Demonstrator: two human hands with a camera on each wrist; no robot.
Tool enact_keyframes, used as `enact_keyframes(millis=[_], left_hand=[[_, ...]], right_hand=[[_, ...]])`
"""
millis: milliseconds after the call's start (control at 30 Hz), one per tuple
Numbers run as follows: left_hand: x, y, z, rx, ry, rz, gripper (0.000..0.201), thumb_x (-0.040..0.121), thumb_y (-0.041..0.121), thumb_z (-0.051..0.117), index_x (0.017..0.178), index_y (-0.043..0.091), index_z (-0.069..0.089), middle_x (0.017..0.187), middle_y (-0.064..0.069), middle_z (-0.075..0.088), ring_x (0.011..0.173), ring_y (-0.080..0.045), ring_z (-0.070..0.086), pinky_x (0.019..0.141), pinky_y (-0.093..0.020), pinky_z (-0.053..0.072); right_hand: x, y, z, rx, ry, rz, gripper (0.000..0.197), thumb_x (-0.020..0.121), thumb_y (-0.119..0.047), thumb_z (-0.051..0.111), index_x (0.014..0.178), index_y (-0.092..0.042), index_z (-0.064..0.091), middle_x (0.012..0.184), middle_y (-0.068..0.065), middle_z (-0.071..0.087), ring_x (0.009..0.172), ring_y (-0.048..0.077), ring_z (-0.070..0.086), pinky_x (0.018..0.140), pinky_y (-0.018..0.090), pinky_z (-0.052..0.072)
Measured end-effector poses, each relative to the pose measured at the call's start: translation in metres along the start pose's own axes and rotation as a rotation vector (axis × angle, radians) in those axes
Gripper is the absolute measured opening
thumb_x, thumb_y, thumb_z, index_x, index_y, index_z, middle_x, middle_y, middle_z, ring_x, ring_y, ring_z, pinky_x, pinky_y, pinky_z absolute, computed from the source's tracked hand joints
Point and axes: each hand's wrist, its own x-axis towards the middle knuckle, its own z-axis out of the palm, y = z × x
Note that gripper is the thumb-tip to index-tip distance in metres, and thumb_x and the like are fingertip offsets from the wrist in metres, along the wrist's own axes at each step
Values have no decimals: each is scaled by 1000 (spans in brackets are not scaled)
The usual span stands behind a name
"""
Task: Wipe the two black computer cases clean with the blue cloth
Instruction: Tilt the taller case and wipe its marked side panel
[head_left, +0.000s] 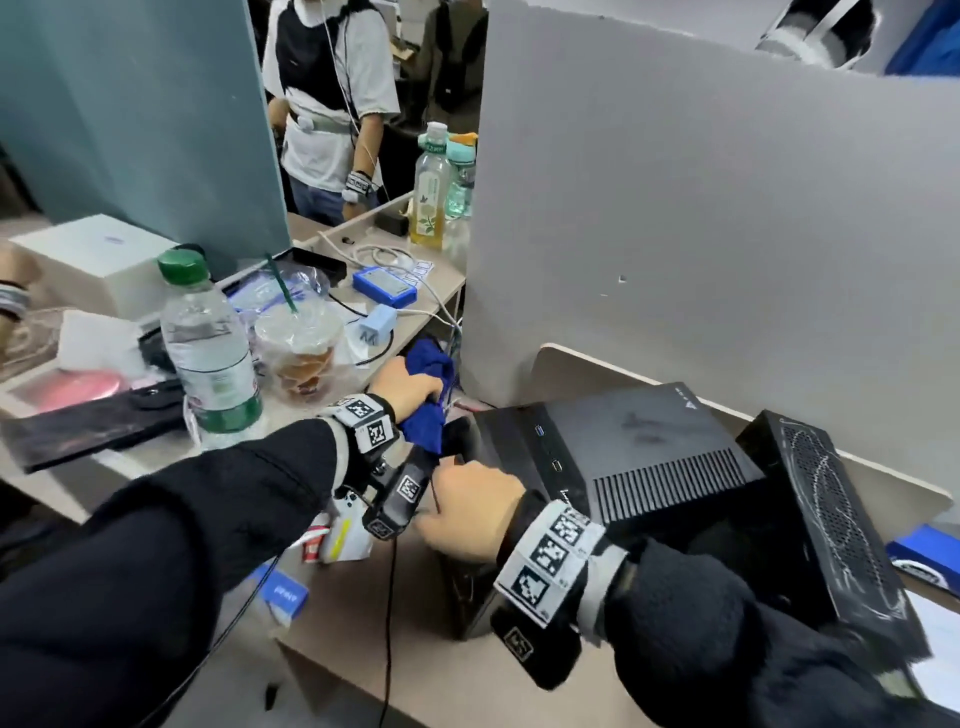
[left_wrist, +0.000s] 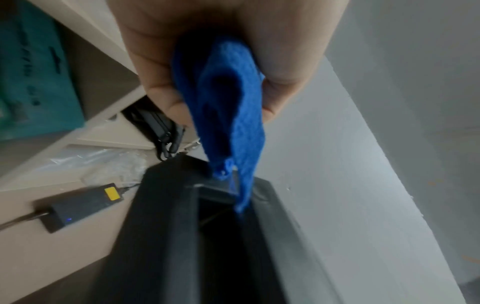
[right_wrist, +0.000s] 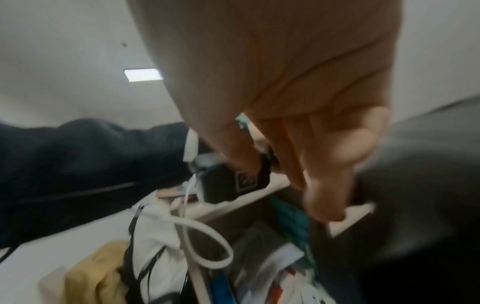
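Observation:
My left hand (head_left: 410, 387) grips the bunched blue cloth (head_left: 427, 400) just past the far left corner of a black computer case (head_left: 639, 441). In the left wrist view the blue cloth (left_wrist: 228, 123) hangs from my fingers (left_wrist: 283, 82) down onto the case's corner (left_wrist: 166, 236). My right hand (head_left: 467, 512) holds the near left front edge of that case, and its fingers (right_wrist: 330, 181) curl round the case's dark edge (right_wrist: 420, 185). A second black case (head_left: 831, 525) with a dusty mesh side leans against the first on the right.
A grey partition (head_left: 701, 234) stands close behind the cases. Left of them the desk holds a water bottle (head_left: 208, 348), a plastic cup (head_left: 298, 348), cables and a blue device (head_left: 384, 286). A power adapter (left_wrist: 83, 205) lies beside the case. A person (head_left: 332, 104) stands beyond.

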Motion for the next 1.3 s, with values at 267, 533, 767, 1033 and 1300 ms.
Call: enact_keyframes(millis=[267,533,767,1033,1300], left_hand=[[-8,-31,-6,-141,-6,-119,24,46,15,65,66,4,56,69,-13,58,65,-21,52,56,-27,40],[-11,-14,-4,-132,-36,-35,11,71,-1,66,71,4,56,68,-8,56,62,-19,50,53,-25,38],[-23,6,11,-145,-45,42,36,50,25,72,79,11,56,87,-13,63,83,-28,58,71,-35,49],[-40,26,51,-196,-155,120,45,55,16,71,95,4,57,91,-12,62,84,-23,58,70,-31,47],[-33,12,80,-55,-168,167,63,39,41,61,95,13,59,93,-6,67,91,-25,64,80,-42,52]], right_hand=[[27,-14,36,-359,-102,48,67,85,-18,62,140,-3,26,121,20,55,107,36,57,75,36,40],[28,7,9,-444,-65,-42,52,84,-22,63,126,-7,36,90,10,61,88,33,63,66,33,34],[21,44,-32,-363,44,28,45,75,-36,67,105,-17,40,72,-2,48,71,26,52,64,32,35],[6,98,-101,-275,111,116,45,71,-46,66,109,-30,48,74,-9,52,78,22,58,67,30,44],[-13,115,-111,-329,108,25,36,69,-41,66,100,-36,48,60,-11,48,63,16,48,54,27,31]])
